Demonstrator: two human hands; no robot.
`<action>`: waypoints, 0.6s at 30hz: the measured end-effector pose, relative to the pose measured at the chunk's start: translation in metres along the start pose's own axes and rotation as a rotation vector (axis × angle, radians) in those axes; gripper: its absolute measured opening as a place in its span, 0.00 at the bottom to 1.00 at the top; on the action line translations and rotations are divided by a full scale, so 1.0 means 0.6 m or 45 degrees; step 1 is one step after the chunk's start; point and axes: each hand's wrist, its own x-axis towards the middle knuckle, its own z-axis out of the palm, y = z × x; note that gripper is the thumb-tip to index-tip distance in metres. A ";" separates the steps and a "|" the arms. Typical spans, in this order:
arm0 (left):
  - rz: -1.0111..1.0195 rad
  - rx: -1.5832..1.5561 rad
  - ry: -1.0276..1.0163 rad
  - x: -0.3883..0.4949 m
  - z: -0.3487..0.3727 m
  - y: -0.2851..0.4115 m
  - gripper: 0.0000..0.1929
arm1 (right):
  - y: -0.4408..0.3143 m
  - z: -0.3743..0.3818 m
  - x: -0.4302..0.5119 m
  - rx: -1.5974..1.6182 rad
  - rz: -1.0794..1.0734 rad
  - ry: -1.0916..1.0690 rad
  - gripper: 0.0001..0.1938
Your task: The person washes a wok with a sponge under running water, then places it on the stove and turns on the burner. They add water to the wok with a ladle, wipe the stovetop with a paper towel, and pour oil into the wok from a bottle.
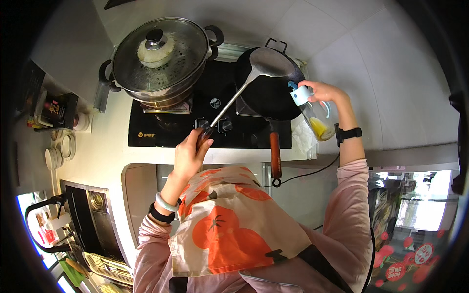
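Observation:
My left hand [190, 152] grips the dark wooden handle of a metal wok spatula [273, 63]. The spatula's broad blade is over the far part of a black wok [265, 97], which sits on the right burner. At the wok's right side, my right hand [322, 91] holds a clear oil bottle [318, 126] by its pale blue top. The bottle is tilted, its blue spout towards the wok, with yellow oil gathered low inside. No stream of oil can be made out. The wok's brown wooden handle [275, 154] points towards me.
On the left burner of the black glass gas hob [166, 130] stands a steamer pot [161, 99] under a glass lid. White paper [305, 135] lies right of the hob. Small dishes [58, 154] and a sink [91, 216] are at left. A cable [315, 172] hangs near the counter's front.

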 end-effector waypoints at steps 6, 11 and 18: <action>-0.127 -0.101 0.052 -0.012 -0.022 0.003 0.15 | -0.043 -0.015 0.066 -0.227 0.123 -0.070 0.30; -0.185 -0.114 0.093 -0.024 -0.032 -0.004 0.15 | -0.077 -0.012 0.124 -0.383 0.172 -0.103 0.32; -0.266 -0.145 0.070 -0.039 -0.044 -0.009 0.16 | -0.125 -0.012 0.170 -0.548 0.254 -0.087 0.35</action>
